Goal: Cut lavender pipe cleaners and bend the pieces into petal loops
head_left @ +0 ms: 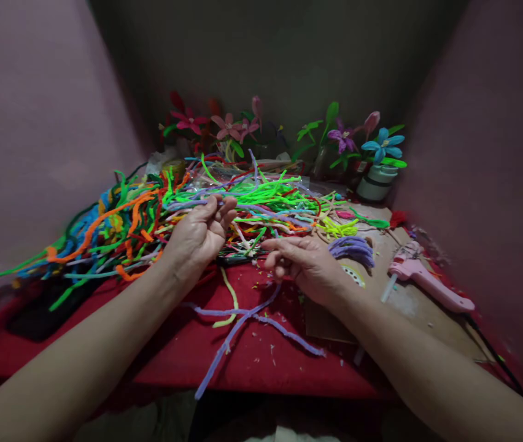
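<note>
red cloth (280, 376) underlies our crossed purple stems (243, 316) at six o'clock. we're likely arranging them; left hand (204, 230) and right hand (302, 264) curl, any grasp unclear; next probably calls for gentle pinching.

The 1 view comes from a camera worn on the person's head, facing forward and down toward the tangled heap of multicoloured fuzzy stems (261, 193), which lies near mid-frame. The camera sits above the heap and on its near side, close enough that the bare left hand (204, 228) and bare right hand (306, 265) look large before it. The view is wide: it takes in the red cloth-covered tabletop (151, 368) down to its edge nearer than the heap, the dark flat backdrop (280, 49) beyond it, and pale mauve walls (35, 123) to its left and right.
</note>
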A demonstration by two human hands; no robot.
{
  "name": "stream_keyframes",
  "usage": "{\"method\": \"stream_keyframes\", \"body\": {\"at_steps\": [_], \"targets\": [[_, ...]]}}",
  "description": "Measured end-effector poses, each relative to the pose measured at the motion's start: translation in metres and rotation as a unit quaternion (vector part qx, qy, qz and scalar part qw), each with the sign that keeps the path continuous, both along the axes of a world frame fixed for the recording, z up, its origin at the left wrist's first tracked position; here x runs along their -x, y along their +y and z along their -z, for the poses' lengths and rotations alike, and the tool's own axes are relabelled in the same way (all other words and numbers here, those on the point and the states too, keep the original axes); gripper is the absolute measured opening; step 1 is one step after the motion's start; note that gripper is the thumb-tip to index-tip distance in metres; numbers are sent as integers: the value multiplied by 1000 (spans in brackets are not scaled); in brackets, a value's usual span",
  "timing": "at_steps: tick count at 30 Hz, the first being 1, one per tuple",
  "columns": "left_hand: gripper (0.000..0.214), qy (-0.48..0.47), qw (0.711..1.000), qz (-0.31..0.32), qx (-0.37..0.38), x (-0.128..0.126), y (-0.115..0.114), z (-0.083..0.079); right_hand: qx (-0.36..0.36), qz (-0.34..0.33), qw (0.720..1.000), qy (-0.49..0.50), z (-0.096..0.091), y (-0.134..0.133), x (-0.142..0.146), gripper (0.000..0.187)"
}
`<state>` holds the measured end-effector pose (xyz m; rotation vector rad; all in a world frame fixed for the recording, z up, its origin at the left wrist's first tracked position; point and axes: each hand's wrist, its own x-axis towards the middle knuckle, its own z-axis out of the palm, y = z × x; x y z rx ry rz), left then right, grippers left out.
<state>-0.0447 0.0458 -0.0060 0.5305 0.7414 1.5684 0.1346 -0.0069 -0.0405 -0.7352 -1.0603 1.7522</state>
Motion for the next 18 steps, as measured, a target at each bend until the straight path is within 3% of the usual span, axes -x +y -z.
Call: {"method": "stream_keyframes", "body": {"at_steps": [3,8,15,18], "targets": [[22,20,994,91,-62,-15,-15,8,-14,6,1000,20,2,-2,5,31],[13,111,959,232,-117,-24,-33,19,-35,132,990,46,0,2,5,25],[16,162,949,263,-72,-26,-35,25,8,190,978,81,0,5,2,14],[17,158,944,280,-66,-25,-37,26,3,181,980,87,1,4,3,14]]}}
